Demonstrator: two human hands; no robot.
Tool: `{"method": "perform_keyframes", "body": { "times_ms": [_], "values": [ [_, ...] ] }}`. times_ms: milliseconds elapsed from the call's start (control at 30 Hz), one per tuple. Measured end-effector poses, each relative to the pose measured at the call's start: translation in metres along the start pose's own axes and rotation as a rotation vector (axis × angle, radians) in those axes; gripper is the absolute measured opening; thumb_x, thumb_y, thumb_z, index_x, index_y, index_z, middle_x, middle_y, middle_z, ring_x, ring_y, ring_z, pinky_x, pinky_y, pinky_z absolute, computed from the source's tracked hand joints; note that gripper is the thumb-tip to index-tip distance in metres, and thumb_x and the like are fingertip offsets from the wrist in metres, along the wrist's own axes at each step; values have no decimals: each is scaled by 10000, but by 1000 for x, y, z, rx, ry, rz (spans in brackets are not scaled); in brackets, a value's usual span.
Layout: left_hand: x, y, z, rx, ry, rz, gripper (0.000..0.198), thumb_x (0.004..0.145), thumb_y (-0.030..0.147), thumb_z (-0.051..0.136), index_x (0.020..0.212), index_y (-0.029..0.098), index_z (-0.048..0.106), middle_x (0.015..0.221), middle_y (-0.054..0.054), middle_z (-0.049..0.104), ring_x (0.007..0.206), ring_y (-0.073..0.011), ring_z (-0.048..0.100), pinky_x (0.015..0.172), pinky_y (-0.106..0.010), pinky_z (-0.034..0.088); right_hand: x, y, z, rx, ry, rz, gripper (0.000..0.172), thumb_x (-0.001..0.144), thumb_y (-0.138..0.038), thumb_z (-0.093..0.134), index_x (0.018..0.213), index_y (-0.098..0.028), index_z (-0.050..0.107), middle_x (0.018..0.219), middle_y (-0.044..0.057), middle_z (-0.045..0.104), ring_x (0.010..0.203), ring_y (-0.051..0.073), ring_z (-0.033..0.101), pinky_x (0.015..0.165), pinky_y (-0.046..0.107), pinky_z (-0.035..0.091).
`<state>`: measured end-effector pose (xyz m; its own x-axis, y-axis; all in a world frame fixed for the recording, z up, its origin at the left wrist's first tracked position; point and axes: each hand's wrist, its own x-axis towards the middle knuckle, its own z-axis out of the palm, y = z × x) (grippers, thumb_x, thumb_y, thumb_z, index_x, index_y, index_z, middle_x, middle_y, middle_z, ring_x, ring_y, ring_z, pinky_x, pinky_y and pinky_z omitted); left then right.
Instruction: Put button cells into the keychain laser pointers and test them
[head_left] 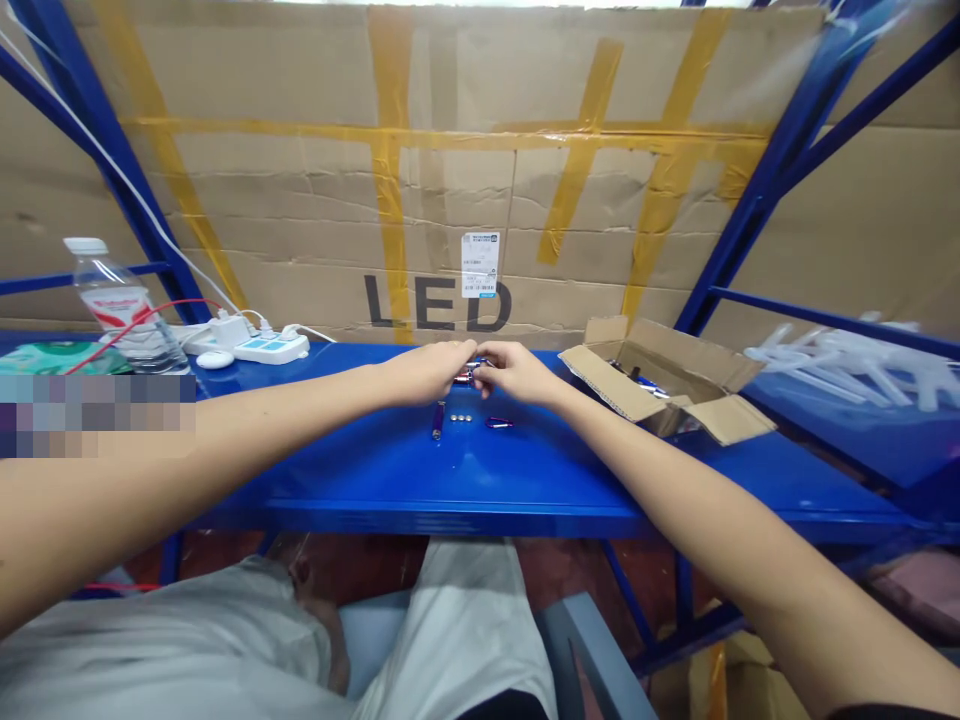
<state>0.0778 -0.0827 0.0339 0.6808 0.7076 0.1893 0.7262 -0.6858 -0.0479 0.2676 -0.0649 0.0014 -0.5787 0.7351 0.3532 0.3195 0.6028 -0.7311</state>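
My left hand (429, 370) and my right hand (516, 372) meet over the middle of the blue table, fingertips almost touching. Both have their fingers curled in a pinch around small shiny metal parts (463, 378), whose kind is too small to make out. Just below my left hand lies a slim purple metal tube (438, 421), its long side pointing toward me. To its right, several tiny silver button cells (461, 418) sit in a short row. Below my right hand is a small purple carabiner clip (499, 423).
An open cardboard box (637, 385) with small parts stands to the right, by white plastic pieces (862, 365). On the left are a water bottle (124, 305), a power strip (270, 346) and a green packet (64, 358). A large carton (300, 220) walls off the back.
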Motion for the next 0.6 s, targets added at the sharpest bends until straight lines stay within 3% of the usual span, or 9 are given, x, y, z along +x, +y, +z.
{"method": "perform_keyframes", "body": {
  "times_ms": [167,400,600],
  "values": [
    [-2,6,8,139,4,-51,203,937,246,384,1090,145,473,949,-148,683,791,-255,644,607,-304,396,-4,9,5,-332,68,-68,135,900,-206,518,852,-143,626,694,22,647,664,145,571,656,268,411],
    [10,-14,8,193,-13,2,239,916,273,424,1101,168,533,957,-140,686,814,-272,648,616,-310,389,10,20,7,-310,69,-130,174,890,-206,553,979,-131,682,922,69,720,804,177,612,719,276,417],
    [21,-28,20,40,8,-79,228,924,287,412,1010,187,598,966,-110,692,844,-244,645,630,-294,389,23,29,6,-471,61,-82,119,879,-183,572,885,-144,685,824,56,710,716,162,584,654,260,366]
  ]
}}
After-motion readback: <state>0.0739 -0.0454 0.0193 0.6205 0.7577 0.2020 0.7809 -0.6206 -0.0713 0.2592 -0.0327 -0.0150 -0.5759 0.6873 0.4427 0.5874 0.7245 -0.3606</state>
